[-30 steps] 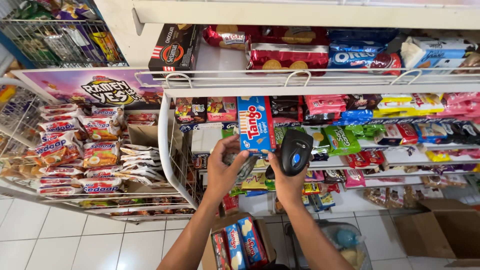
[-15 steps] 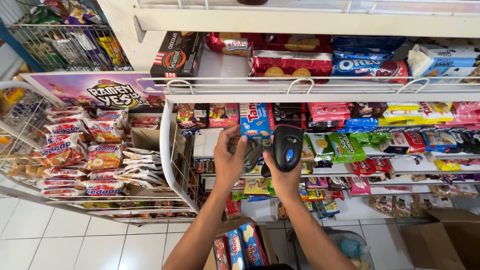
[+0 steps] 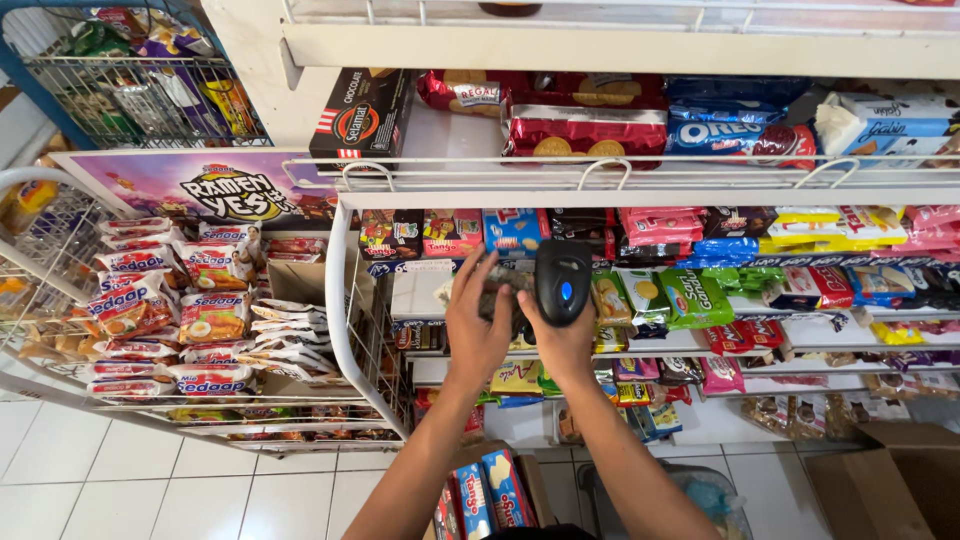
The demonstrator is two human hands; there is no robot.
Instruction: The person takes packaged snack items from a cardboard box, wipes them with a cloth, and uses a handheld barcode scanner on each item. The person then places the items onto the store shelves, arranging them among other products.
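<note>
My right hand (image 3: 562,340) grips a black handheld scanner (image 3: 563,280) with a blue button, its head raised toward the snack shelves. My left hand (image 3: 474,325) is right beside it, fingers spread around a small dark packet (image 3: 503,288) held in front of the white shelf (image 3: 440,290). Most of the packet is hidden by the hand and the scanner. A blue and red wafer box (image 3: 513,231) stands on the shelf just above my hands. Below my arms, an open carton (image 3: 530,480) holds more blue and red boxes (image 3: 483,497).
White wire shelves (image 3: 620,180) full of biscuit and snack packs span the right. A wire rack (image 3: 60,270) of noodle packets stands at the left. A brown cardboard box (image 3: 890,480) sits on the tiled floor (image 3: 150,490) at the lower right.
The blue and red wafer box that my left hand held up now stands on the shelf. Both hands have shifted slightly left and closer together, and the left hand now holds a dark packet.
</note>
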